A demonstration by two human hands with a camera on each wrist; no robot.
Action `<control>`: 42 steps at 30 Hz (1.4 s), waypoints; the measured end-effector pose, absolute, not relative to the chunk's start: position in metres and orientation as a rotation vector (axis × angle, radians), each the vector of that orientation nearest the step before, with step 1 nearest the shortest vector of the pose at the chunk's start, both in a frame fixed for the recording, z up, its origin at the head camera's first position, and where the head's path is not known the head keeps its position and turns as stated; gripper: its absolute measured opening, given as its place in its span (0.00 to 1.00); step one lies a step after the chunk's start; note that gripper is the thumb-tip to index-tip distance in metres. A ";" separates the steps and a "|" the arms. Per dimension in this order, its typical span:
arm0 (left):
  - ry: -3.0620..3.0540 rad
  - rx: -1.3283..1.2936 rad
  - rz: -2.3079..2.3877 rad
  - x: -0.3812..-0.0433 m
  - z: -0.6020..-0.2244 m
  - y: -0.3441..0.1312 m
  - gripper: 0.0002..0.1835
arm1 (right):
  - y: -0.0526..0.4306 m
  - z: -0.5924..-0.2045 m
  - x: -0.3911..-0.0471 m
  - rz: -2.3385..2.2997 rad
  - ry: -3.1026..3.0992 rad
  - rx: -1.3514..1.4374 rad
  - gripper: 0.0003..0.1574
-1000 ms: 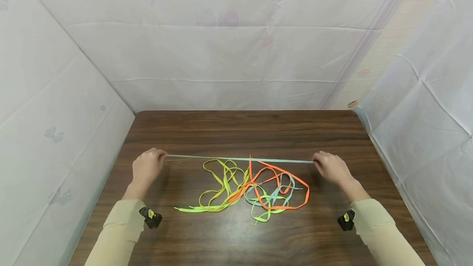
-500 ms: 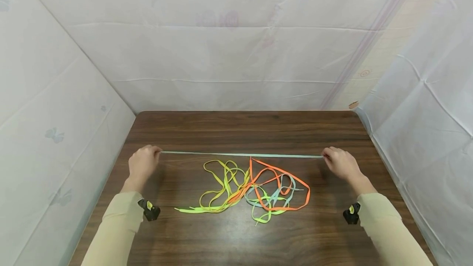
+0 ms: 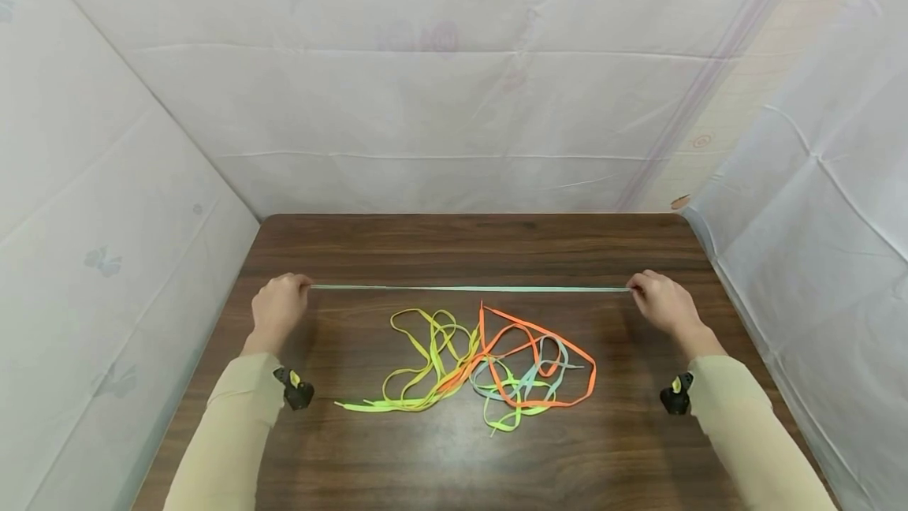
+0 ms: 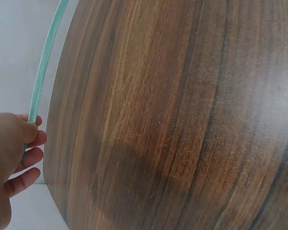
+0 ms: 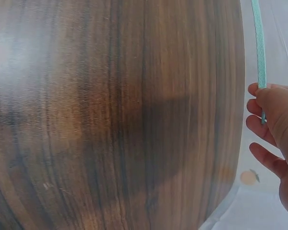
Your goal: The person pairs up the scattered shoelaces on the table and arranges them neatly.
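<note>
My left hand (image 3: 280, 306) pinches the mint lace (image 3: 482, 289) at nine o'clock, right hand (image 3: 665, 304) at three; overpulling may slip shallow-looking grips.

We look forward and down from the head, well back over the wood-grain tabletop (image 3: 454, 251), and closely from the left wrist camera (image 3: 294, 390) and right wrist camera (image 3: 677, 394) onto the left hand (image 3: 280, 307), right hand (image 3: 665, 304) and far corners, every view sharing the mint-green shoelace (image 3: 496, 289).
</note>
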State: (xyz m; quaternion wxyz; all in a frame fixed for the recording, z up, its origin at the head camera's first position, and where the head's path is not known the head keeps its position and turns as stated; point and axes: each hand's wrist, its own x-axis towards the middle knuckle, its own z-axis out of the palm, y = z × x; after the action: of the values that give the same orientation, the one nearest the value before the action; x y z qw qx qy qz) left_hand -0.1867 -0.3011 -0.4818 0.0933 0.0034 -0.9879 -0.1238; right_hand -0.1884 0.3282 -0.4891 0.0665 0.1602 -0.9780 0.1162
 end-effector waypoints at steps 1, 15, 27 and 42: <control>-2.935 0.011 -0.371 -0.188 -0.482 -0.302 0.09 | 0.328 -0.488 -0.190 0.350 -2.956 0.475 0.06; -2.951 0.149 -0.449 -0.216 -0.482 -0.292 0.09 | 0.323 -0.478 -0.221 0.360 -3.054 0.335 0.10; -3.008 0.258 -0.470 -0.239 -0.478 -0.278 0.11 | 0.315 -0.471 -0.241 0.384 -3.134 0.201 0.12; -2.978 0.362 -0.517 -0.253 -0.465 -0.264 0.12 | 0.293 -0.460 -0.255 0.356 -3.173 0.086 0.15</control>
State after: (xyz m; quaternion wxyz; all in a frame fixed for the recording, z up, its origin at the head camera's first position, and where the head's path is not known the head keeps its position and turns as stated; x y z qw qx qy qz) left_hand -0.2530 -0.2642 -0.4654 0.0485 0.1189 -0.9771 -0.1697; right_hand -0.2552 0.2931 -0.4603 -0.0263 0.0270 -0.9931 0.1113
